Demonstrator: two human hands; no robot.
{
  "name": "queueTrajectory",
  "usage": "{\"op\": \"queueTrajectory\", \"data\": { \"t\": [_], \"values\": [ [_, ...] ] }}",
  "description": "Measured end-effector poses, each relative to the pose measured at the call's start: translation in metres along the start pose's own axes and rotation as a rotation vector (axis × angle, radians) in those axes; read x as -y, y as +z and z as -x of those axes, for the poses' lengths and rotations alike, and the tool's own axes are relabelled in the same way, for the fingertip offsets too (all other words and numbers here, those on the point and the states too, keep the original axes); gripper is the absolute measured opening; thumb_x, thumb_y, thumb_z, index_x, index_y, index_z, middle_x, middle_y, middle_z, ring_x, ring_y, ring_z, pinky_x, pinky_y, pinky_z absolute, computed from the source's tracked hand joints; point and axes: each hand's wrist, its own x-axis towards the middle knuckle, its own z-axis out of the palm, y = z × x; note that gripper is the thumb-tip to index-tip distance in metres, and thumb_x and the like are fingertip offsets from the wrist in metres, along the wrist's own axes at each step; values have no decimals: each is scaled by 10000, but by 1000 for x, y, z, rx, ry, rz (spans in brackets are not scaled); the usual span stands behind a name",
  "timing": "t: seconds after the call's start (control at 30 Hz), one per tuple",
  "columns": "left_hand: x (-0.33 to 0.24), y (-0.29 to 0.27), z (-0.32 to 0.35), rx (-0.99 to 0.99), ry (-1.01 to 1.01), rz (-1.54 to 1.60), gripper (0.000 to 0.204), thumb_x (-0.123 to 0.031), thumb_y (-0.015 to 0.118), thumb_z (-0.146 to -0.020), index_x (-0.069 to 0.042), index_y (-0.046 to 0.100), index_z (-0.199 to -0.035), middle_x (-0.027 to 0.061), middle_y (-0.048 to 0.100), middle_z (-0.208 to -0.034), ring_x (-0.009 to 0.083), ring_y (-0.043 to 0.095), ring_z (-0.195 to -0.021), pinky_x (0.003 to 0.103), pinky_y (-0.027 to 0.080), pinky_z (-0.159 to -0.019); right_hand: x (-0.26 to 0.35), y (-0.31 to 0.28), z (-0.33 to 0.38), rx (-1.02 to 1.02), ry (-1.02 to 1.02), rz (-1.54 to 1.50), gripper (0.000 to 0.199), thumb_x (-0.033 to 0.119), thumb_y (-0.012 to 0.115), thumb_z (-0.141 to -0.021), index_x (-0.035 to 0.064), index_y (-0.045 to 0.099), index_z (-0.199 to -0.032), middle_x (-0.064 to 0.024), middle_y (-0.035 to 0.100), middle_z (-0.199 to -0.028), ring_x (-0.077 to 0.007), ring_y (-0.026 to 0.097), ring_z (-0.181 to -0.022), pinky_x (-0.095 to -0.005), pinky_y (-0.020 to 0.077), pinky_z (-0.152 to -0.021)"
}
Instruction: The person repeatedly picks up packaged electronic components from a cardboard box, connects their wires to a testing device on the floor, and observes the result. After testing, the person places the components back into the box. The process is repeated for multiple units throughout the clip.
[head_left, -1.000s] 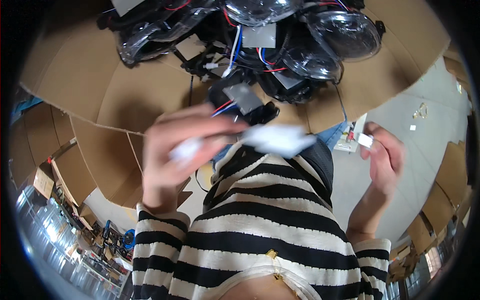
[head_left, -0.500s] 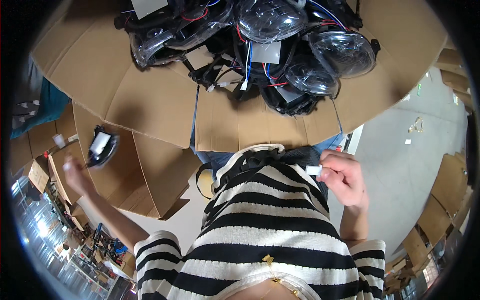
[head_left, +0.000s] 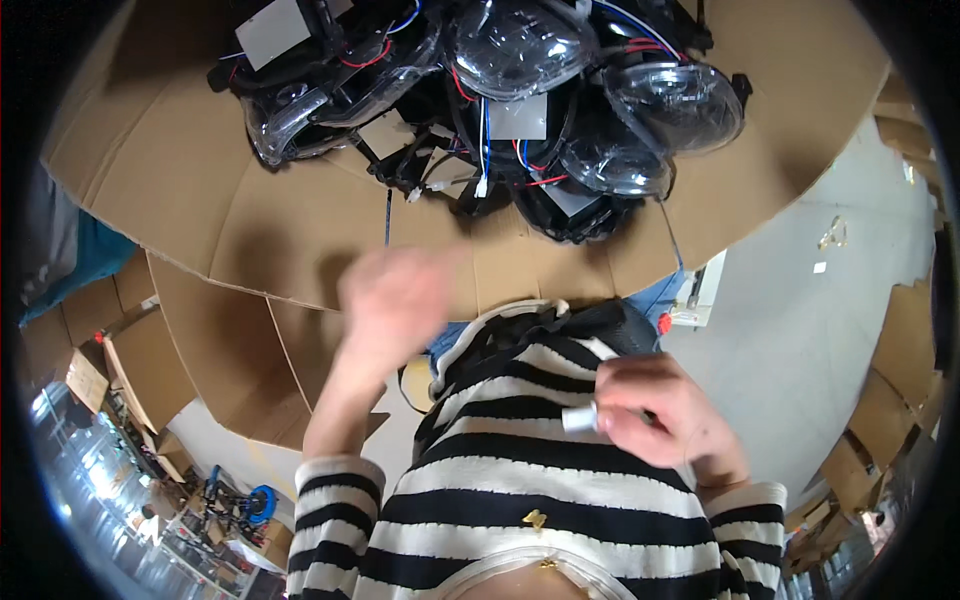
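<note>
My left hand point(head_left: 398, 300) is over the near flap of the cardboard box point(head_left: 310, 215), smeared by motion. Its fingers are too blurred to read, and I see nothing in it. Close to my striped top, my right hand point(head_left: 655, 412) is closed on a small white piece point(head_left: 579, 418) that juts out from the fingertips. I cannot make out exactly what the piece is. In the box ahead lies a heap of clear-lensed vehicle lamps point(head_left: 520, 48) with black housings. Red, blue and white wires with a white connector point(head_left: 482, 187) hang from them, and grey-white squares point(head_left: 518, 117) show among them.
To the left, below the flap, stands an opened carton point(head_left: 225, 370). A teal cloth point(head_left: 100, 250) lies beyond it. More cartons point(head_left: 885, 380) line the right side, past a grey floor point(head_left: 770, 330). Shelving with a blue wheel-like thing point(head_left: 262, 505) appears at lower left.
My left hand has swung from the far left to the middle, over the flap. The dark part with a white label near it is out of sight. My right hand has moved lower and inward.
</note>
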Motion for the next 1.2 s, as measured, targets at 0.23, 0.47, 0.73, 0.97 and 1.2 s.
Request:
{"op": "queueTrajectory", "data": {
  "t": [0.23, 0.47, 0.73, 0.97, 1.2],
  "values": [
    [14, 94, -104, 369, 427, -460, 212, -110, 490, -666, -43, 537, -861, 28, 462, -655, 158, 481, -655, 286, 362, -583, 49, 3, 11, -72, -212, -115, 146, 59, 526, -712, 15, 480, -580, -57, 456, -517, -164, 429, -384, -285, 330, -343],
    [13, 119, -106, 490, 603, -627, 88, -152, 501, -635, -96, 566, -616, 28, 476, -674, 169, 468, -762, 301, 335, -693, 72, -2, 14, -157, -342, -221, 296, 255, 590, -710, 52, 428, -567, -16, 396, -523, -129, 393, -417, -253, 349, -341],
    [-9, 47, -123, 58, -112, 520, 74, -50, 505, -762, -10, 567, -754, 106, 556, -822, 262, 545, -770, 302, 442, -659, 88, -28, 23, 21, -193, 49, 203, 150, 559, -725, 6, 469, -615, -32, 441, -557, -135, 423, -475, -246, 346, -411],
    [-27, 67, -21, -221, -938, 1291, 210, -158, 434, -866, 11, 553, -901, 67, 581, -833, 124, 550, -774, 279, 429, -759, 62, -31, 16, 25, -120, -13, 57, 15, 461, -580, -15, 506, -562, -81, 491, -501, -179, 435, -397, -266, 307, -366],
    [-20, 67, 69, -29, -750, 812, 242, -67, 449, -810, 10, 496, -1035, 106, 572, -931, 135, 521, -870, 264, 402, -781, -1, -11, 14, 49, 191, -74, 168, 26, 439, -746, -17, 508, -599, -44, 504, -546, -97, 457, -491, -220, 339, -449]
  ]
}}
